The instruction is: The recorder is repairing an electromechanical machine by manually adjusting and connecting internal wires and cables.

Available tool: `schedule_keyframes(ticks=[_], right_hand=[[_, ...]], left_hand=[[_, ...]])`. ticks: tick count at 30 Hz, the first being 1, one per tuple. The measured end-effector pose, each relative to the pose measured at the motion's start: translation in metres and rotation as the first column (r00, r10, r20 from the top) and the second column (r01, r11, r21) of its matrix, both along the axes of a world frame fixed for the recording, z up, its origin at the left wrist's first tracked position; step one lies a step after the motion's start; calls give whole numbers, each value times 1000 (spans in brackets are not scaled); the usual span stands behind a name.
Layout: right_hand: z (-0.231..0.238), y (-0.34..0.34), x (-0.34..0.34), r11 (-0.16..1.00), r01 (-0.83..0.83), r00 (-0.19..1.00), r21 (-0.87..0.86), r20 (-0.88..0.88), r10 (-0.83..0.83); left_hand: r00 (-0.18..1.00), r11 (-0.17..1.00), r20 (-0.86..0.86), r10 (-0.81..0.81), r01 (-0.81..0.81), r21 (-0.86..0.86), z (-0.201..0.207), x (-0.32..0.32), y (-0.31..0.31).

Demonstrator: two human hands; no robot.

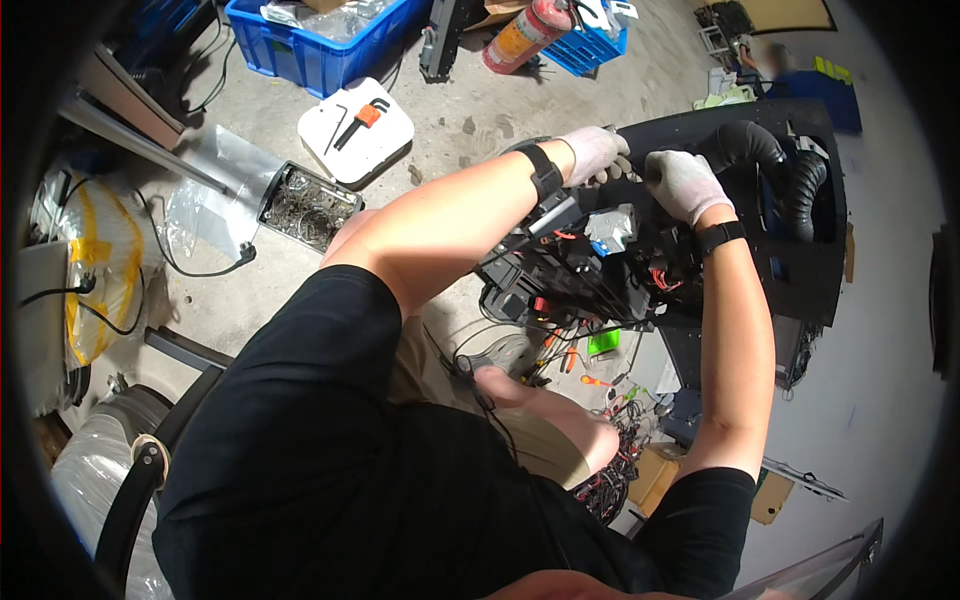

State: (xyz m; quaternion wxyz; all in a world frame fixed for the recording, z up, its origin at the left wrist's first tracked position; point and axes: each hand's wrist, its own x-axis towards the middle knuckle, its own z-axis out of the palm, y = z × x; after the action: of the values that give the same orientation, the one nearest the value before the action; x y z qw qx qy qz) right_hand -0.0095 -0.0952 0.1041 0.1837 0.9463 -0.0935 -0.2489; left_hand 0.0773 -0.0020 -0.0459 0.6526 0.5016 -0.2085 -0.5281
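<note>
Both hands wear pale work gloves and reach to a large black plastic assembly (800,270) with ribbed black hoses (750,142) on it. My left hand (597,156) is at its near-left edge, fingers curled; what they hold, if anything, is hidden. A short way to the right, my right hand (687,186) is closed, fingertips turned down toward the assembly's edge. I cannot make out anything between them. Below the hands are a whitish boxy part (612,230), black brackets and bundles of wires with red connectors (662,280).
A white stool top (385,160) carries orange-held hex keys. Beside it lies a tray of screws (310,208). A blue bin (310,50), a fire extinguisher (522,38) and a blue crate (588,48) stand beyond. Hand tools and tangled cables (608,470) lie near my legs.
</note>
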Motion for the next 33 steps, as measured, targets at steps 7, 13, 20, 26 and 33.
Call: schedule_keyframes(ticks=[7, 13, 20, 26, 33], right_hand=[[8, 1, 5, 996, 72, 997, 48, -29, -70], [7, 2, 7, 998, 70, 994, -6, -87, -71], [8, -5, 11, 988, 150, 982, 24, -116, -146], [4, -1, 19, 991, 118, 984, 69, -140, -108], [1, -15, 14, 975, 95, 995, 200, -61, -84]], left_hand=[[478, 978, 854, 207, -131, -164, 15, 7, 26], [887, 1000, 462, -12, 16, -5, -13, 7, -5], [602, 959, 747, 282, -189, -210, 14, 2, 15], [526, 971, 824, 211, -208, -116, 0, 7, 14], [940, 999, 342, -5, 17, -32, 8, 8, 14]])
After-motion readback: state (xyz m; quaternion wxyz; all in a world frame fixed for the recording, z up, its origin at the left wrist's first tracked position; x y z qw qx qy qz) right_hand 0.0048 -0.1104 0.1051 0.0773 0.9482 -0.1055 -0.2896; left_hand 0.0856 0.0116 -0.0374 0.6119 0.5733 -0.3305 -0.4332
